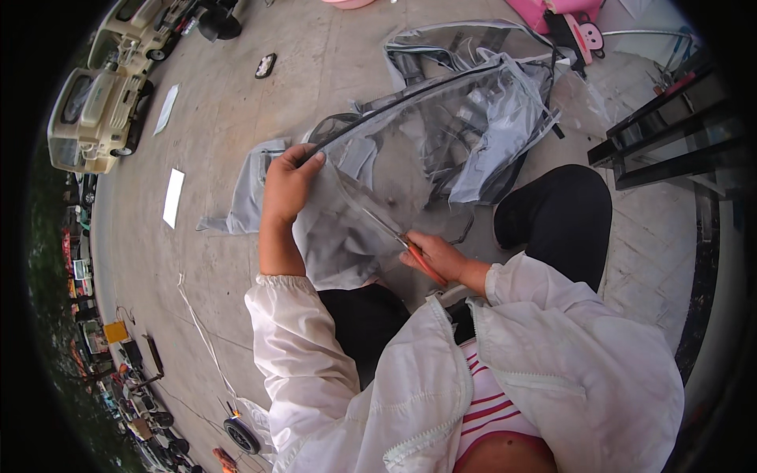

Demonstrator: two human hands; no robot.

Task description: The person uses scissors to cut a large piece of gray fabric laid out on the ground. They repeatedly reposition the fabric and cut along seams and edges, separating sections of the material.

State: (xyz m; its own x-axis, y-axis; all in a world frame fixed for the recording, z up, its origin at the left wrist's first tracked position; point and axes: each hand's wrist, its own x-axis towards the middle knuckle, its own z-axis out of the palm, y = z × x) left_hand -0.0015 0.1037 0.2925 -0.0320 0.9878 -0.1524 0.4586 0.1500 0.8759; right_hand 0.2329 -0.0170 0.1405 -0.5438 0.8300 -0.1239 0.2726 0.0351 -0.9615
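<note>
A crumpled cover of clear plastic and grey fabric (335, 248) with dark edging is spread over my lap and the ground ahead. Its black-trimmed edge is pinched between the thumb and fingers of my left hand (289, 185), which lifts it. My right hand (440, 258) is closed round orange-handled scissors (426, 266). The scissor blades point up and left, against the clear sheet below my left hand; whether they are cutting it I cannot tell. Farther off, the cover lies in folds, with a whitish bunched part (497, 154) near my right knee.
To the right stands a black metal frame (670, 146). A pink bag (552, 12) and a monkey-face item (587, 39) sit at the far right. White sheets (173, 197) and a small dark object (266, 65) lie on the concrete. Beige vehicles (95, 118) are parked at the left; a wheel (241, 436) lies lower left.
</note>
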